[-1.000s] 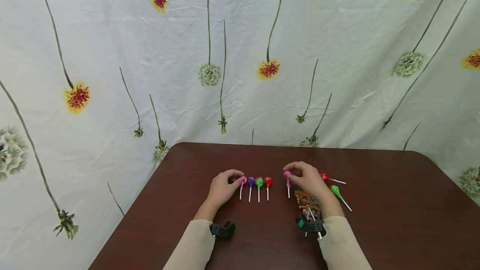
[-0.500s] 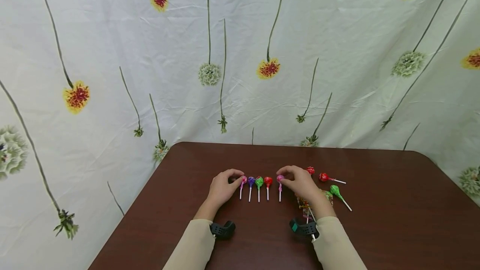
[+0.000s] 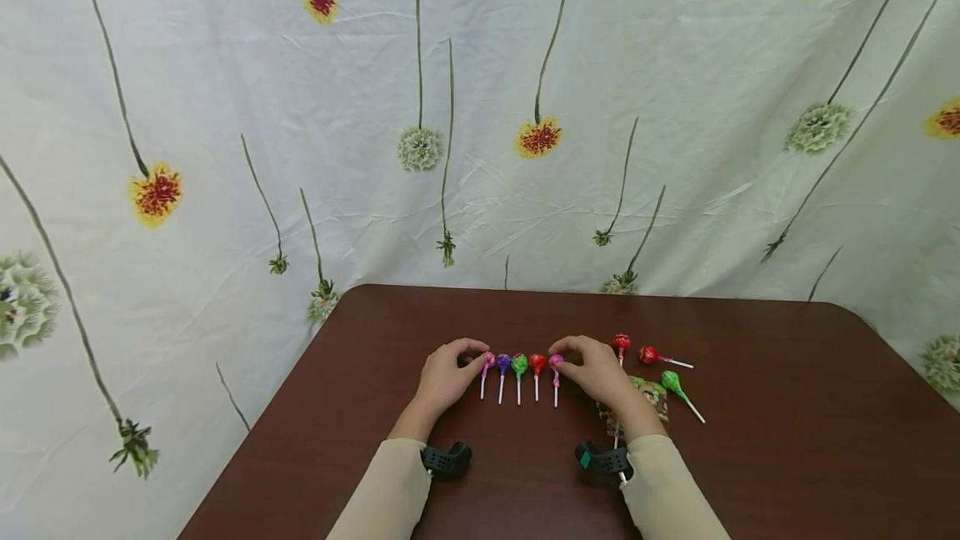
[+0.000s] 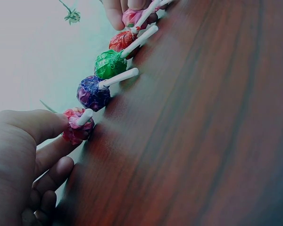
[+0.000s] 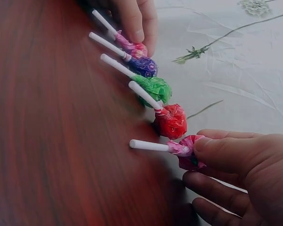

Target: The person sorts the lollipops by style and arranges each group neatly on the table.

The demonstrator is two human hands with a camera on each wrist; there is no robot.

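Several wrapped lollipops lie side by side in a row, sticks toward the person. My left hand point(image 3: 446, 375) pinches the head of the pink lollipop point(image 4: 78, 126) at the row's left end. Beside it lie a purple lollipop point(image 3: 503, 363), a green lollipop point(image 3: 519, 365) and a red lollipop point(image 3: 537, 363). At the right end, my right hand point(image 3: 596, 367) pinches a second pink lollipop point(image 5: 191, 150) by its head, thumb on the wrapper. In the right wrist view this one sits close to the red lollipop.
Right of the row lie an upright-pointing red lollipop point(image 3: 621, 342), another red lollipop point(image 3: 649, 355) on its side and a green lollipop point(image 3: 673, 383). A patterned wrapper packet point(image 3: 651, 394) lies partly under the right forearm, with white sticks near it. The brown table point(image 3: 450, 315) meets a flowered cloth.
My right hand has slid left with the pink lollipop, up beside the red one in the row. More of the packet and a red lollipop now show. The left hand stays put.
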